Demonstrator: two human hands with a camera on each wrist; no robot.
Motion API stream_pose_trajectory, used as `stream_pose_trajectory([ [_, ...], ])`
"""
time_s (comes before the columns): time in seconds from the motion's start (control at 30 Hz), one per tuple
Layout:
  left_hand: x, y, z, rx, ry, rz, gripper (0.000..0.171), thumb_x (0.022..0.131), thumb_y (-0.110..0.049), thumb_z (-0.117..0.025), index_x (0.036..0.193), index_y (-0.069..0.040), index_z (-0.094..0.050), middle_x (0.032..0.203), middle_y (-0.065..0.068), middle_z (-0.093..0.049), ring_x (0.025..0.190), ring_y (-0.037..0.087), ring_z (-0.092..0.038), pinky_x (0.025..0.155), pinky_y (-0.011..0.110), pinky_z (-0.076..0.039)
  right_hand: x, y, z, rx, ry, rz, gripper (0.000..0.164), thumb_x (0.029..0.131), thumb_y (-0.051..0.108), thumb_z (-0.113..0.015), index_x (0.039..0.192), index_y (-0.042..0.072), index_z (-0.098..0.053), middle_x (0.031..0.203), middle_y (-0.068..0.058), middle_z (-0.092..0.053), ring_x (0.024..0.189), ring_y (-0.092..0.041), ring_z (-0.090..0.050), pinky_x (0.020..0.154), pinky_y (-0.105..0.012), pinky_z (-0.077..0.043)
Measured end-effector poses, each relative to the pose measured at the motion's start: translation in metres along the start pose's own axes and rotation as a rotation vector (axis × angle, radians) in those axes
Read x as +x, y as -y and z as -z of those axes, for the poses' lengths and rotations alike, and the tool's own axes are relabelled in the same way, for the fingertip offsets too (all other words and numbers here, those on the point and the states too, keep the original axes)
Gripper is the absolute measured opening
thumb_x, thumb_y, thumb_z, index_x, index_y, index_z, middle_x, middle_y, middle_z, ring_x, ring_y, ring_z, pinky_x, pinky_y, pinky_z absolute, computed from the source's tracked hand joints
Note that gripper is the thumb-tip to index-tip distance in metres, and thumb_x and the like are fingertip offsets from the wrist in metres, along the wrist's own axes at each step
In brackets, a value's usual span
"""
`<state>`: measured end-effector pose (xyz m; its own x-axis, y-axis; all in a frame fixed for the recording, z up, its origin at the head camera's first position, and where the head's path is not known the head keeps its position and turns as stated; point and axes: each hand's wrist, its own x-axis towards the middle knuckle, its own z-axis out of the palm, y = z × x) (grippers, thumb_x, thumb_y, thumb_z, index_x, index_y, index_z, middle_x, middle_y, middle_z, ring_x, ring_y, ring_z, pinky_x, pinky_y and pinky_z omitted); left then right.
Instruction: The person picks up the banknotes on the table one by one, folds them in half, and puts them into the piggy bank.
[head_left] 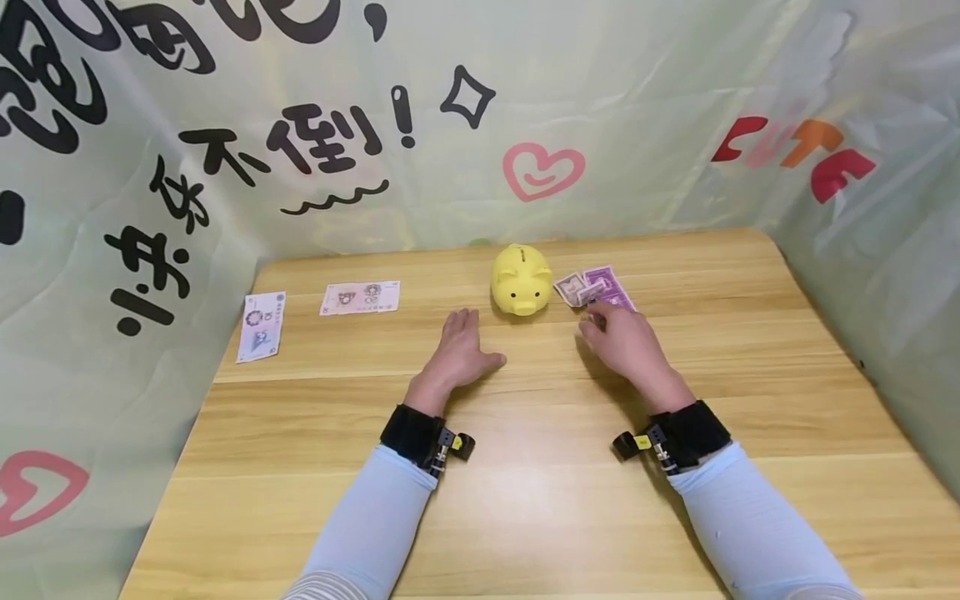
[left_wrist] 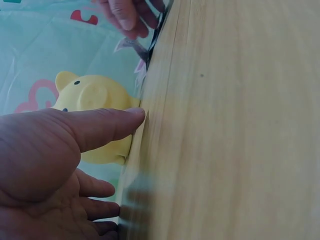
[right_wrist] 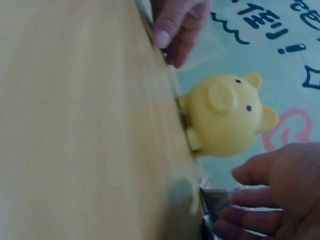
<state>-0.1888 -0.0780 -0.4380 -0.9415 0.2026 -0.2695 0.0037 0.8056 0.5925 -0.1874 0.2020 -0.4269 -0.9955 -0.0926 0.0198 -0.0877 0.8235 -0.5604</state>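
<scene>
Banknotes [head_left: 611, 283] beside the loosely curled, empty right hand [head_left: 630, 342]; left hand [head_left: 459, 354] outstretched, splayed, empty.

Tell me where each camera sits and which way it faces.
Head: worn on the head, facing forward and down at the table, piggy bank and banknotes; left hand, right hand and sleeves show.
Left wrist: on that wrist, facing the piggy bank, table sideways in frame; left hand at lower left, right hand at top.
Right wrist: on that wrist, facing the piggy bank; right hand at lower right, left hand at top.
Shared: both wrist views show the piggy bank and both hands.
</scene>
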Motion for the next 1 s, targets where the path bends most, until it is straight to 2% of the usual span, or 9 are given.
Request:
stream_pose_trajectory([
  [0.07,0.0,-0.001,0.0,-0.002,0.001,0.001,0.105,0.094,-0.037,-0.079,0.167,0.0,-0.014,0.177,0.02,-0.006,0.165,0.034,0.002,0.134,0.047,-0.007,0.004,0.0,0.004,0.027,-0.057,-0.015,0.045,0.105,0.024,-0.059,0.143,-0.001,-0.059,0.113,-0.024,-0.07,0.092,-0.038,-0.065,0.08,-0.053,-0.055],
  [0.2,-0.001,-0.002,0.0,-0.006,0.006,0.01,0.105,0.094,-0.037,-0.079,0.168,-0.001,-0.013,0.177,0.019,-0.005,0.165,0.032,0.003,0.134,0.047,-0.007,0.013,-0.001,0.007,0.068,-0.137,-0.049,0.056,0.105,0.022,-0.059,0.155,-0.001,-0.046,0.106,-0.02,-0.067,0.086,-0.033,-0.061,0.068,-0.041,-0.049],
  [0.27,-0.002,-0.002,0.0,-0.009,0.007,0.015,0.105,0.094,-0.037,-0.079,0.168,-0.002,-0.013,0.177,0.018,-0.004,0.165,0.031,0.004,0.134,0.047,-0.007,0.017,-0.002,0.007,0.068,-0.128,-0.056,0.064,0.104,0.022,-0.06,0.16,0.001,-0.037,0.102,-0.019,-0.066,0.084,-0.032,-0.061,0.065,-0.038,-0.048],
  [0.37,-0.002,-0.002,0.0,-0.01,0.004,0.017,0.104,0.094,-0.036,-0.079,0.168,-0.003,-0.014,0.177,0.018,-0.005,0.165,0.03,0.004,0.134,0.047,-0.007,0.021,-0.002,0.004,0.051,-0.071,-0.058,0.067,0.103,0.022,-0.06,0.161,0.002,-0.035,0.1,-0.02,-0.067,0.082,-0.034,-0.061,0.062,-0.039,-0.049],
  [0.5,-0.003,-0.001,0.001,-0.004,0.0,0.015,0.103,0.094,-0.036,-0.079,0.168,-0.003,-0.015,0.177,0.017,-0.006,0.165,0.03,0.003,0.134,0.046,-0.008,0.022,-0.001,0.0,0.019,-0.002,-0.053,0.055,0.104,0.023,-0.058,0.153,0.0,-0.049,0.114,-0.025,-0.071,0.091,-0.038,-0.065,0.074,-0.048,-0.055],
  [0.6,-0.003,-0.001,0.001,0.0,0.002,0.015,0.103,0.095,-0.036,-0.079,0.168,-0.003,-0.015,0.177,0.017,-0.007,0.165,0.03,0.002,0.134,0.046,-0.009,0.022,-0.001,0.002,0.032,-0.009,-0.053,0.044,0.105,0.022,-0.057,0.142,-0.002,-0.06,0.121,-0.026,-0.071,0.095,-0.038,-0.066,0.077,-0.048,-0.056],
  [0.77,-0.002,0.0,0.003,-0.021,0.002,0.013,0.1,0.096,-0.039,-0.077,0.168,-0.003,-0.017,0.177,0.016,-0.011,0.165,0.03,-0.002,0.134,0.046,-0.01,0.019,0.002,0.01,0.179,-0.152,-0.08,0.042,0.103,0.018,-0.058,0.139,-0.002,-0.063,0.118,-0.025,-0.073,0.092,-0.035,-0.069,0.066,-0.032,-0.054],
  [0.9,-0.004,-0.005,0.006,-0.053,-0.016,0.03,0.098,0.097,-0.041,-0.076,0.168,-0.005,-0.019,0.176,0.017,-0.017,0.165,0.031,-0.009,0.134,0.047,-0.014,0.016,0.01,0.016,0.293,-0.284,-0.096,0.043,0.102,0.018,-0.059,0.142,0.002,-0.064,0.118,-0.023,-0.074,0.098,-0.033,-0.07,0.072,-0.026,-0.051],
  [1.0,-0.011,-0.018,0.01,-0.094,-0.084,0.025,0.095,0.098,-0.042,-0.074,0.168,-0.006,-0.02,0.175,0.018,-0.02,0.163,0.034,-0.017,0.133,0.049,-0.02,0.011,0.022,0.019,0.346,-0.336,-0.071,0.041,0.101,0.016,-0.061,0.14,0.004,-0.066,0.115,-0.022,-0.076,0.099,-0.031,-0.07,0.075,-0.021,-0.05],
])
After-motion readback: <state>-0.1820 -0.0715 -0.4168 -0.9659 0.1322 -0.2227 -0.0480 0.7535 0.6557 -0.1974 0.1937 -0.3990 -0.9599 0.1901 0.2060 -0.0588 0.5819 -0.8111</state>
